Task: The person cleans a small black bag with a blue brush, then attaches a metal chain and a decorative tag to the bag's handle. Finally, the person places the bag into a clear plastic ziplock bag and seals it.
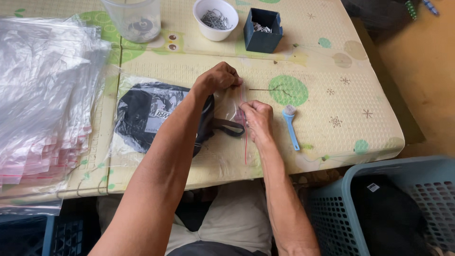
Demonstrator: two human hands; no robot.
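Just now both hands, left hand (219, 78) and right hand (256, 118), pinch the clear bag (232, 102) mouth holding a black pouch (151, 114)

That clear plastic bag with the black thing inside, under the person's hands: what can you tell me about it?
The clear plastic bag lies flat on the patterned foam mat, thin, glossy and wrinkled. Inside is a black fabric item with a grey printed patch, its black strap looping toward the bag's open end. A red line runs along that end. The left hand and the right hand both pinch this edge. A blue brush lies beside it, apart.
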